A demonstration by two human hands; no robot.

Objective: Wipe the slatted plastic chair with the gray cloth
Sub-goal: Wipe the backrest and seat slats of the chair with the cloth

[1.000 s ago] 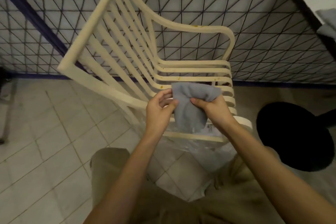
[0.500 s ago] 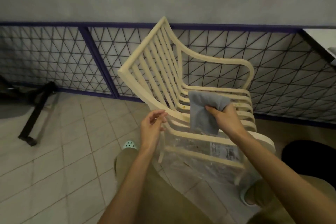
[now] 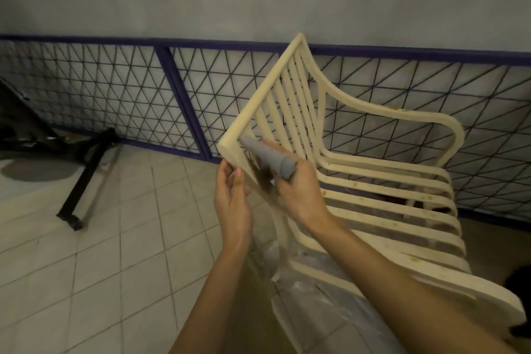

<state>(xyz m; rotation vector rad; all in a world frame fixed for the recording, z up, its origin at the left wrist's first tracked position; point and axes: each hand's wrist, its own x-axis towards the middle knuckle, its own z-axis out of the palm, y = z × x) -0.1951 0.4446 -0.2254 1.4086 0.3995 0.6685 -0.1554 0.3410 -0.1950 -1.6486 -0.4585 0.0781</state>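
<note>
The cream slatted plastic chair [image 3: 370, 178] stands before me, its backrest towards the left. Brown specks dot the seat slats. My right hand [image 3: 298, 190] grips the gray cloth [image 3: 270, 156], bunched into a long fold that reaches up to the near top corner of the backrest. My left hand [image 3: 231, 198] is just left of it at the backrest's near edge, fingers lightly bent against the frame; the grip is blurred and hard to read.
A wire-mesh fence [image 3: 115, 100] with a purple frame runs behind the chair below a gray wall. A black metal stand [image 3: 83, 181] lies on the tiled floor at left. Clear plastic sheet [image 3: 324, 304] lies under the chair. A dark object [image 3: 520, 282] sits at the right edge.
My right hand carried the cloth from the seat slats up and left to the backrest's top corner. My left hand, which let go of the cloth, moved to the backrest edge. The view rose.
</note>
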